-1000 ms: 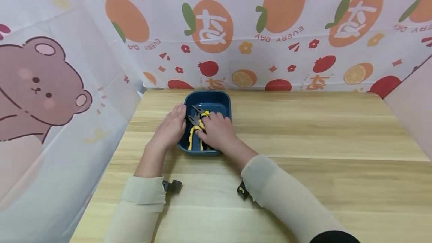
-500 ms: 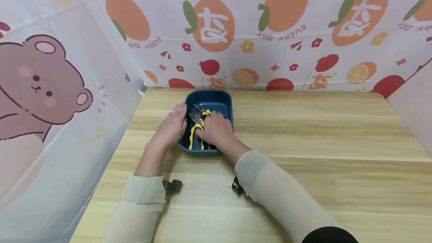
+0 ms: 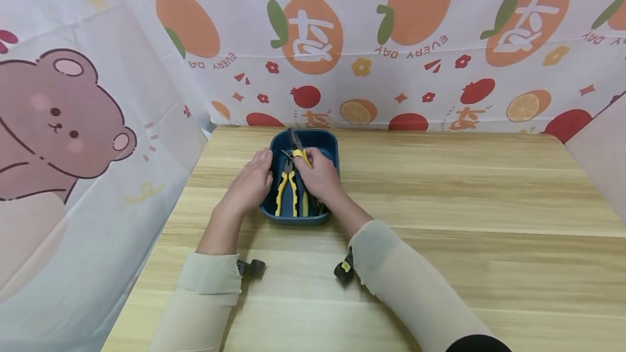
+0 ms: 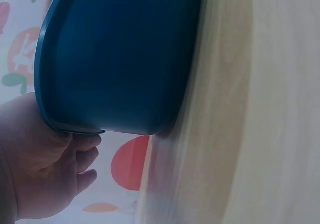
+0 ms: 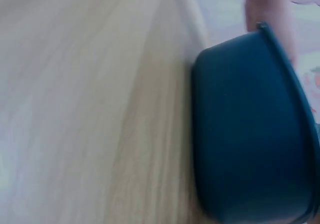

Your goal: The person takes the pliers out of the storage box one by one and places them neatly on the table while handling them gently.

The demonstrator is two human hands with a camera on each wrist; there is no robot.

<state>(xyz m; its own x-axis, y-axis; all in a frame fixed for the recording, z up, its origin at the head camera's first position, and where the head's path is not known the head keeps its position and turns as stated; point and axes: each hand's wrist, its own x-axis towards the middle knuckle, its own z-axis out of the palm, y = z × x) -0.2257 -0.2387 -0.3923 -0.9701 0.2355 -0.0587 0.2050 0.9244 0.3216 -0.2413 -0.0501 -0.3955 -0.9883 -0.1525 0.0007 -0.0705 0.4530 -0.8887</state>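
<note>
Pinching dark-nosed metal pliers with yellow-and-black grips (image 3: 299, 153) between thumb and fingers of the right hand (image 3: 320, 177), at the far half of a smooth, dark blue, rounded-rectangular tray (image 3: 298, 221). Resting the left hand (image 3: 250, 181) along the tray's left rim, with fingers straight and close together. Inside, just left of the right hand, a second pair of pliers (image 3: 288, 168) with yellow-and-black handles and a dark metal head, hard to tell if touching the first; beside it, a slim yellow handle (image 3: 305, 204) of an unclear tool. Probably best to raise the blurred nose clear of the tray's far wall first, then draw the grips up steadily without snagging the second pair. Worth bracing the tray lightly from the left against sliding on the pale wood-grain table (image 3: 440, 189)
</note>
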